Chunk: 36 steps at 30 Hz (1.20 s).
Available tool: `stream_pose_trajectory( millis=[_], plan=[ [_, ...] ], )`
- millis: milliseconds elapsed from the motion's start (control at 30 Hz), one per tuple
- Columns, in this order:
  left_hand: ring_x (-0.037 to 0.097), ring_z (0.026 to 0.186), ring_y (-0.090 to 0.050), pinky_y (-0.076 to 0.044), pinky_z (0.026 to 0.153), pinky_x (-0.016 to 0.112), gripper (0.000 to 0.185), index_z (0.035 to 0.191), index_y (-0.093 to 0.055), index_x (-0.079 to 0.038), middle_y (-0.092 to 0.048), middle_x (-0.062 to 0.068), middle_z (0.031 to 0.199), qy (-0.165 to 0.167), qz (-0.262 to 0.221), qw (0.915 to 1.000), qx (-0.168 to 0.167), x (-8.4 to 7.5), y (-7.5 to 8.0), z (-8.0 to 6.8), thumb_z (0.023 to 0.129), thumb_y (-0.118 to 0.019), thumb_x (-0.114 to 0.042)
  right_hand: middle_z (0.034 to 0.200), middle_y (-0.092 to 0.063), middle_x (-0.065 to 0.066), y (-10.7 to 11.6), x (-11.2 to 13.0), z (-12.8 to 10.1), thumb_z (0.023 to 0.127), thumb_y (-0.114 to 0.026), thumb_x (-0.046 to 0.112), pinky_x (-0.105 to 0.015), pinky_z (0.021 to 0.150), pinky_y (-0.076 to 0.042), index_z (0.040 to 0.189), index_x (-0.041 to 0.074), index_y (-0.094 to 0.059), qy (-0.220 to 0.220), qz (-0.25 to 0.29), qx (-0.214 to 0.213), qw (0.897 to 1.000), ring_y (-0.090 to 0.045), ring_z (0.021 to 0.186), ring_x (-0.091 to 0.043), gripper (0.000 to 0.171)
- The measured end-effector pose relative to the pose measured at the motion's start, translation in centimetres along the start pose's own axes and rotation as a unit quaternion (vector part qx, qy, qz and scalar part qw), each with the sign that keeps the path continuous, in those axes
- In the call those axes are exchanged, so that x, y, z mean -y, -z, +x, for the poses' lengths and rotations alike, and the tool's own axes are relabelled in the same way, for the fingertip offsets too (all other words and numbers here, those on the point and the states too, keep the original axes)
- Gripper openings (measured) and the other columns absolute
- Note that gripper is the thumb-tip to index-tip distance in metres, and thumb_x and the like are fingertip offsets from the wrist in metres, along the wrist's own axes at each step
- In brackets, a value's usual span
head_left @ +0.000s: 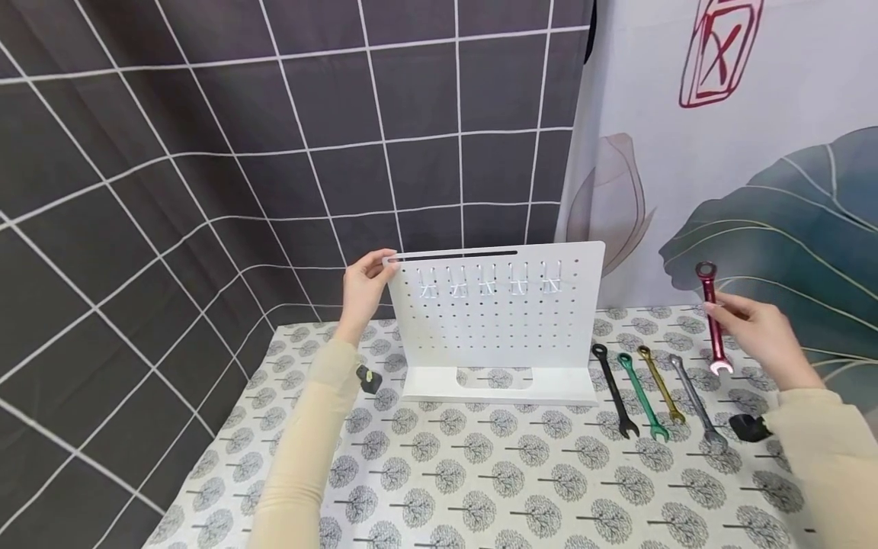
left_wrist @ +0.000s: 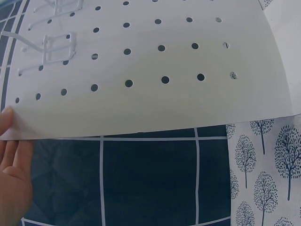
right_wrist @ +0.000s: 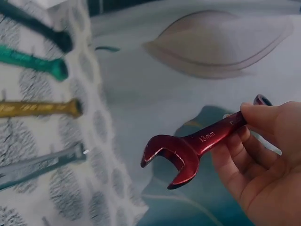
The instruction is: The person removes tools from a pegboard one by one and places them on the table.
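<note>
- Behind the bench [head_left: 480, 488], with its tree-print cloth, hang a dark grid-pattern curtain [head_left: 206, 152] at 10 o'clock and a pale leaf-print curtain [head_left: 754, 152] at 2 o'clock.
- The red wrench [head_left: 712, 320] is held up in the air off the bench at about 3 o'clock in the head view, nearly upright, ring end at the top and open end at the bottom.
- The right hand [head_left: 764, 339] grips the wrench by the middle of its shaft, fingers and thumb curled round it; the right wrist view shows the open jaw sticking out past the fingertips [right_wrist: 249, 113].
- Four more wrenches lie side by side on the bench just below and at 9 o'clock of the held one: a black wrench [head_left: 615, 389], a green wrench [head_left: 642, 395], a gold wrench [head_left: 661, 383] and a silver wrench [head_left: 696, 400], ring ends pointing away from the person.
- A white pegboard [head_left: 494, 328] stands upright on its base at the centre of the bench, with a row of wire hooks [head_left: 487, 284] along its top.
- The left hand [head_left: 363, 286] holds the pegboard's upper corner at 9 o'clock, fingers pinched on the edge.
- The two hands are well apart, with the pegboard between them.
- A small dark object [head_left: 369, 379] sits on the cloth by the left forearm, and another dark object [head_left: 748, 427] lies near the right sleeve; what they are cannot be told.
</note>
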<state>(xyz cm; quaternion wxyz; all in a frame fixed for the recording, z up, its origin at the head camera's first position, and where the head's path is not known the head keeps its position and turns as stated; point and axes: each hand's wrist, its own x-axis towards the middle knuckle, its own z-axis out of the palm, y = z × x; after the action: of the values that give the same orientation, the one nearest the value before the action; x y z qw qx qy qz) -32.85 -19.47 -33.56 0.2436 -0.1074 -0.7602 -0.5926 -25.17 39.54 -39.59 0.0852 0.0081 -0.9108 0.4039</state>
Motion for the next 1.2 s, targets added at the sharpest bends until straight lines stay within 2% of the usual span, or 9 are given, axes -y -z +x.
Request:
stream_pose_trajectory(
  millis=[67, 167, 233, 300, 433, 667, 933, 1067, 1200],
  plan=[
    [0.014, 0.097, -0.069, -0.054, 0.088, 0.026, 0.028, 0.117, -0.072, -0.003, -0.073, 0.014, 0.112, 0.005, 0.003, 1.0, 0.002, -0.1, 0.0, 0.1, 0.091, -0.076, -0.01, 0.13, -0.049, -0.045, -0.3, -1.0, 0.0, 0.107, -0.046, 0.042, -0.074, 0.083, -0.039, 0.152, -0.006, -0.032, 0.002, -0.008, 0.007, 1.0, -0.043, 0.075, 0.023, 0.067],
    [0.012, 0.098, -0.069, -0.054, 0.088, 0.025, 0.029, 0.12, -0.071, -0.002, -0.072, 0.016, 0.116, 0.011, 0.003, 0.9999, 0.006, -0.1, -0.1, 0.2, 0.092, -0.075, -0.01, 0.132, -0.047, -0.045, -0.8, -2.2, -0.1, 0.107, -0.044, 0.043, -0.076, 0.082, -0.039, 0.151, -0.009, -0.031, -0.008, -0.023, 0.015, 1.0, -0.07, 0.083, -0.011, 0.07],
    [0.013, 0.098, -0.069, -0.054, 0.088, 0.025, 0.03, 0.121, -0.07, 0.0, -0.071, 0.019, 0.118, 0.014, 0.008, 0.9998, 0.009, -0.4, -0.1, 0.1, 0.092, -0.074, -0.008, 0.132, -0.046, -0.046, -1.2, -2.9, -0.1, 0.107, -0.044, 0.044, -0.077, 0.083, -0.038, 0.15, -0.011, -0.03, -0.014, -0.031, 0.022, 0.999, -0.069, 0.097, -0.04, 0.071],
    [0.013, 0.098, -0.069, -0.054, 0.088, 0.024, 0.029, 0.12, -0.07, 0.002, -0.07, 0.02, 0.118, 0.014, 0.011, 0.9998, 0.011, -1.3, -0.1, -0.4, 0.093, -0.073, -0.005, 0.131, -0.046, -0.047, -1.6, -3.5, -0.2, 0.107, -0.043, 0.044, -0.076, 0.082, -0.04, 0.149, -0.014, -0.031, -0.015, -0.041, 0.023, 0.999, -0.056, 0.109, -0.059, 0.072],
    [0.015, 0.098, -0.069, -0.054, 0.088, 0.026, 0.027, 0.119, -0.07, 0.002, -0.071, 0.019, 0.116, 0.013, 0.016, 0.9997, 0.012, -2.3, 0.0, -0.9, 0.093, -0.072, -0.005, 0.119, -0.055, -0.044, -2.2, -4.7, -0.2, 0.107, -0.047, 0.042, -0.066, 0.073, -0.047, 0.145, -0.016, -0.036, -0.017, -0.05, 0.02, 0.998, -0.06, 0.098, -0.054, 0.07],
    [0.019, 0.1, -0.069, -0.054, 0.089, 0.029, 0.026, 0.117, -0.072, -0.005, -0.072, 0.012, 0.113, 0.002, 0.008, 1.0, 0.004, 0.2, 0.0, 0.0, 0.092, -0.075, -0.01, 0.106, -0.061, -0.038, -2.8, -5.9, 0.3, 0.107, -0.051, 0.035, -0.04, 0.06, -0.051, 0.139, -0.018, -0.042, -0.022, -0.078, 0.019, 0.997, -0.063, 0.081, -0.034, 0.062],
    [0.019, 0.099, -0.07, -0.055, 0.089, 0.03, 0.028, 0.117, -0.072, -0.003, -0.073, 0.015, 0.112, -0.008, 0.007, 0.9999, 0.003, 0.0, 0.1, 0.0, 0.091, -0.076, -0.012, 0.11, -0.059, -0.042, -3.2, -6.0, 0.5, 0.106, -0.051, 0.029, -0.044, 0.061, -0.054, 0.132, -0.022, -0.045, -0.004, -0.085, 0.035, 0.996, -0.066, 0.079, -0.036, 0.057],
    [0.02, 0.102, -0.07, -0.054, 0.091, 0.029, 0.029, 0.118, -0.072, -0.003, -0.072, 0.015, 0.115, 0.009, 0.01, 0.9999, 0.004, -0.3, 0.1, 0.0, 0.091, -0.076, -0.013, 0.111, -0.058, -0.043, -3.3, -6.1, 0.7, 0.106, -0.051, 0.029, -0.043, 0.061, -0.052, 0.131, -0.022, -0.046, 0.0, -0.097, 0.044, 0.994, -0.063, 0.081, -0.037, 0.057],
    [0.025, 0.107, -0.069, -0.054, 0.094, 0.032, 0.029, 0.12, -0.07, 0.0, -0.07, 0.018, 0.119, 0.028, 0.016, 0.9994, 0.008, -0.8, 0.1, -0.2, 0.093, -0.074, -0.009, 0.114, -0.054, -0.044, -3.5, -6.6, 0.9, 0.106, -0.053, 0.028, -0.052, 0.067, -0.052, 0.129, -0.023, -0.047, -0.002, -0.106, 0.059, 0.993, -0.061, 0.086, -0.044, 0.056]
  ],
)
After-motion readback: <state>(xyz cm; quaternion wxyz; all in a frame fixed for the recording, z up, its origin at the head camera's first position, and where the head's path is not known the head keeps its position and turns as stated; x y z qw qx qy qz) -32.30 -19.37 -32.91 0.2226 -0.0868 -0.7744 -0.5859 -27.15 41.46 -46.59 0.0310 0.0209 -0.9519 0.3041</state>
